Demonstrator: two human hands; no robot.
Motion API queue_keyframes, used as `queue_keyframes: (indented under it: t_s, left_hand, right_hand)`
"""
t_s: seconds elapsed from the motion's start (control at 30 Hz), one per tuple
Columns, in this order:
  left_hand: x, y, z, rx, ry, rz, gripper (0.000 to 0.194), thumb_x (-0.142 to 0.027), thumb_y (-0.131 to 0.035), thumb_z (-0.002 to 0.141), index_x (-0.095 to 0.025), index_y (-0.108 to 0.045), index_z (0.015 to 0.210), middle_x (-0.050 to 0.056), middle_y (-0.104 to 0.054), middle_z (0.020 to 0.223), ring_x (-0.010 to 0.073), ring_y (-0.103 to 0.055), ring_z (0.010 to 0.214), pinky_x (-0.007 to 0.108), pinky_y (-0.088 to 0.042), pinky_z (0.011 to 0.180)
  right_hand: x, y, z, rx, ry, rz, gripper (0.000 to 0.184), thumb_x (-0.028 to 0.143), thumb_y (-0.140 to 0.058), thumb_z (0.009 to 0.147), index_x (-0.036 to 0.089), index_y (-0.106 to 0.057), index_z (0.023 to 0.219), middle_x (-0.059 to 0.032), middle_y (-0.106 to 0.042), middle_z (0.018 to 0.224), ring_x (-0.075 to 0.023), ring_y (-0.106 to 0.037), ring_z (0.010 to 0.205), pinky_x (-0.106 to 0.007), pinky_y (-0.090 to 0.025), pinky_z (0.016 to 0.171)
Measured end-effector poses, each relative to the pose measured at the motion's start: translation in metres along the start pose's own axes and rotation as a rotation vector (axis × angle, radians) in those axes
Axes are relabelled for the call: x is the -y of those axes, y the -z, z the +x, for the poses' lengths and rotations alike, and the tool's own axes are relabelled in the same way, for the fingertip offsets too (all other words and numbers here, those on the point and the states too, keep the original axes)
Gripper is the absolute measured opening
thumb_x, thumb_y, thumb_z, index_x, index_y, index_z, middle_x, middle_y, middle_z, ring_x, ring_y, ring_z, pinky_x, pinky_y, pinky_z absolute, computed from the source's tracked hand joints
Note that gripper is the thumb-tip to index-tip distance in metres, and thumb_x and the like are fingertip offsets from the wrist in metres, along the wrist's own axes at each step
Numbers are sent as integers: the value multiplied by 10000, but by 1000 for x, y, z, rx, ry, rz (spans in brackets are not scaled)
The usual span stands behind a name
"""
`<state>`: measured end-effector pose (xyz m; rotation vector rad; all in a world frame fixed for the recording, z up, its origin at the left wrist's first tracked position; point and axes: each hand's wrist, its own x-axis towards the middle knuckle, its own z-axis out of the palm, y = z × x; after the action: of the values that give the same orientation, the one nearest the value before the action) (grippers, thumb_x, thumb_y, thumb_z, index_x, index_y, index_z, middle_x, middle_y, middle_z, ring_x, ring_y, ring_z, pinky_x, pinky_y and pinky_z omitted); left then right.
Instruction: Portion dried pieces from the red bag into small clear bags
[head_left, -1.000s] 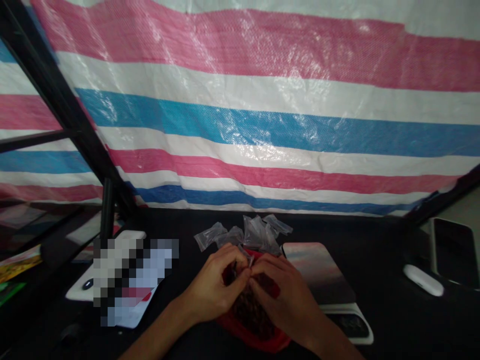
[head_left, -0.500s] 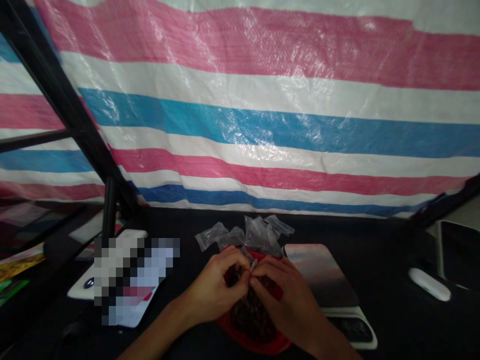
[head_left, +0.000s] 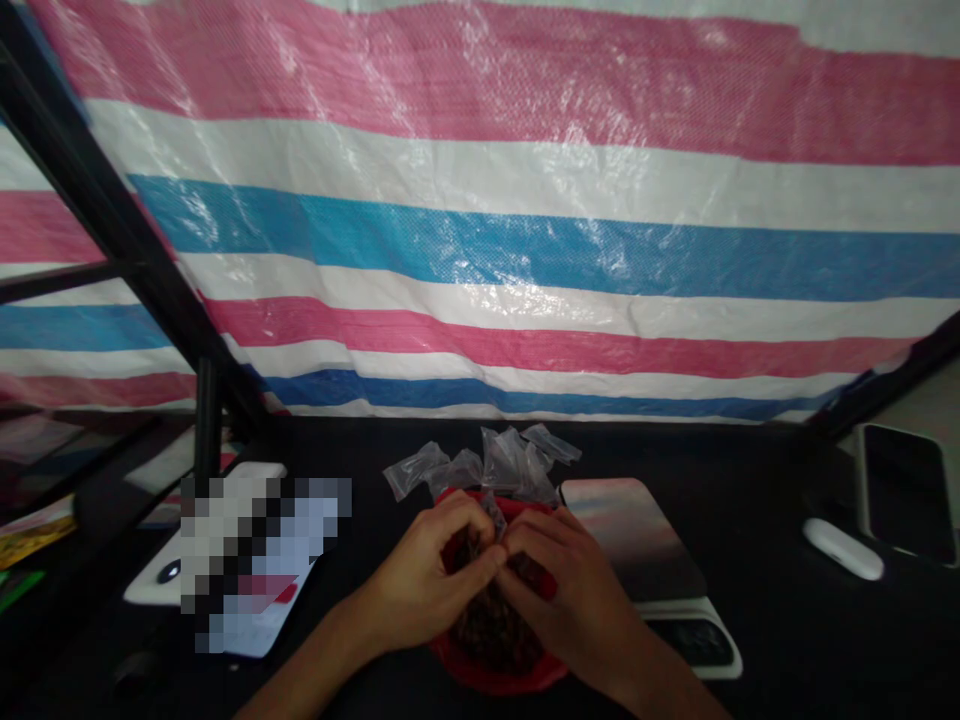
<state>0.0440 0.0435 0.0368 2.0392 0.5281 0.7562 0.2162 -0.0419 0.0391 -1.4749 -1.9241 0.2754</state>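
Two bare hands meet at the lower centre of the frame, over a black tabletop (head_left: 780,640) that runs back to a striped plastic sheet (head_left: 480,215) in pink, white and blue. The sheet fills the upper frame; dark metal bars (head_left: 97,200) slant down the left side, and another bar crosses the right edge.

The left hand (head_left: 442,575) and right hand (head_left: 574,580) have thumbs and fingers closed tip to tip, pinching a small clear plastic bag (head_left: 493,510). Beneath them, at the bottom centre, is a red bowl (head_left: 510,686) holding small dark brown pieces (head_left: 495,640). More clear bags (head_left: 514,465) lie heaped just beyond its far rim.

To the right, a flat scale (head_left: 637,540) sits just beside the right hand, leaving little room there. Black surface stretches between the scale and a white case (head_left: 844,549), with a phone (head_left: 904,495) near the right edge. A narrower strip separates the left forearm from the partly pixelated flat item (head_left: 259,635) at lower left.
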Motion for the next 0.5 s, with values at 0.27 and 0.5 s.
queue_keyframes:
  t_s: [0.27,0.5]
  left_hand:
    - [3,5,1,43,40,-38,190,-291,-526,985,-180,-603,852,14,-617,824,151,-577,782,264,-458,741]
    - [2,3,2,50,29,-62,168,-239,-521,971,-177,-633,862,26,-650,853,152,-597,800,258,-475,759]
  right_hand:
    - [-4,-4,-2,11,-11,11,49,203,-697,918,250,-688,908,24,-753,924,-176,-672,843,-323,-419,799]
    - [0,-4,0,-34,-73,18,85,183,-689,884,249,-682,831,23,-738,860,-185,-676,827,-344,-413,811]
